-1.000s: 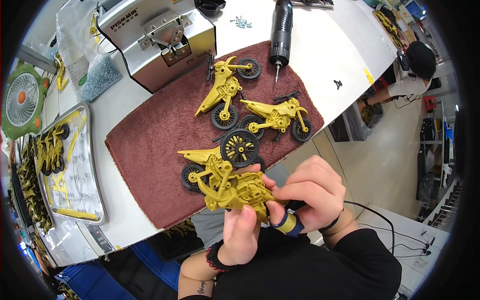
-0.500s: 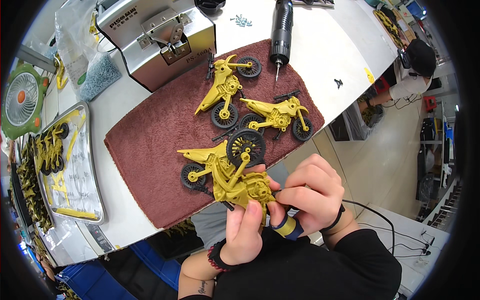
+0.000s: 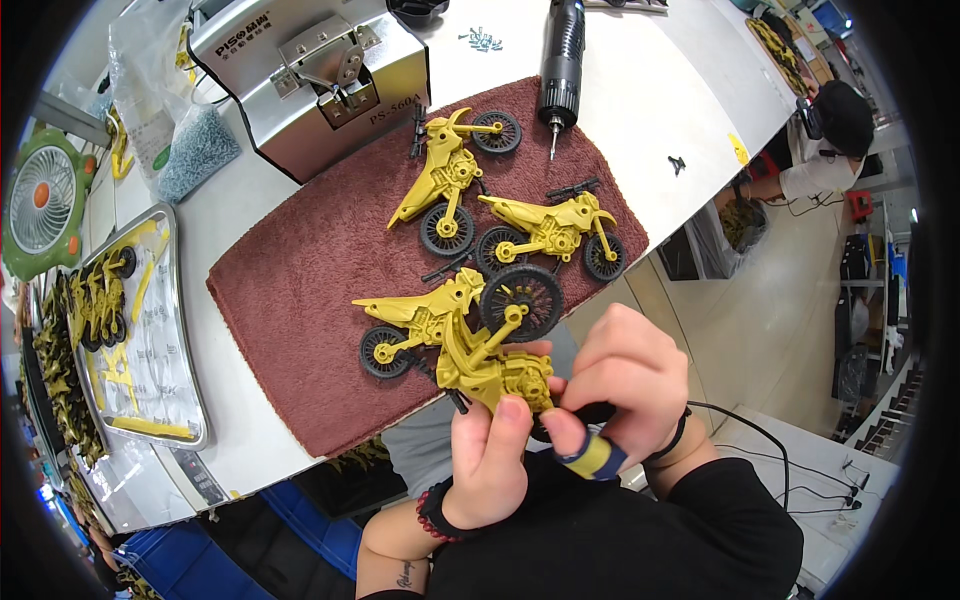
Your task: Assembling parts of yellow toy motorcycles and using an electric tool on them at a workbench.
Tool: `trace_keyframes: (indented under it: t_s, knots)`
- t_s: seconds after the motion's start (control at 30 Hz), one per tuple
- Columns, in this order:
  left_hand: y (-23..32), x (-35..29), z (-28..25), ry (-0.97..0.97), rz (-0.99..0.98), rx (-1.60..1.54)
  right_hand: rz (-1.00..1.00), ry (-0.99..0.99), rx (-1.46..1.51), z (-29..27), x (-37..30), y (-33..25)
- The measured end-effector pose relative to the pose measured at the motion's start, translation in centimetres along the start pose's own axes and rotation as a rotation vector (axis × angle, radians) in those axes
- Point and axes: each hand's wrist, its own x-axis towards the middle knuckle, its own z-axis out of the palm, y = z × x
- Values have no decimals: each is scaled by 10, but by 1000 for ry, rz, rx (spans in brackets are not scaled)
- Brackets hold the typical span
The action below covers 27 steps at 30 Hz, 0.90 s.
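My left hand (image 3: 493,462) grips a yellow toy motorcycle (image 3: 482,376) between thumb and fingers, over the towel's near edge. Its black front wheel (image 3: 522,304) points up and away from me. At the toy's right side my right hand (image 3: 630,385) is closed, fingers curled and thumb bent against its lower body. The thumb wears a yellow and navy wrap (image 3: 592,457). Dark parts of the toy show partly behind these fingers; the rest is hidden. Just beyond lies another toy motorcycle (image 3: 415,312), partly covered by the held one.
Two more yellow motorcycles (image 3: 440,185) (image 3: 550,228) lie on the brown towel (image 3: 290,300). Behind stand a silver machine (image 3: 320,90), an electric screwdriver (image 3: 562,75) and loose screws (image 3: 482,40). A metal tray (image 3: 190,400) and green fan (image 3: 45,200) are left; a co-worker (image 3: 835,130) sits far right.
The held motorcycle has turned slightly, its front wheel swinging to the right. My right thumb has shifted a little right and down, while my left hand stays almost in place.
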Motion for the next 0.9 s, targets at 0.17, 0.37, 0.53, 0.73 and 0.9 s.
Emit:
trace_keyframes:
  t_s: [0.17, 0.37, 0.53, 0.73, 0.9]
  knots:
    - [4, 0, 3, 9, -36, 106, 201, 21, 242, -7, -6, 16]
    - [5, -1, 1, -35, -6, 105, 529, 49, 773, -8, -8, 15]
    - [4, -3, -1, 2, 74, 230, 466, 53, 739, -9, -3, 11]
    - [-5, -5, -6, -36, 65, 339, 424, 135, 711, -11, -6, 12]
    - [-1, -2, -10, -156, 91, 524, 440, 135, 721, -11, -9, 14]
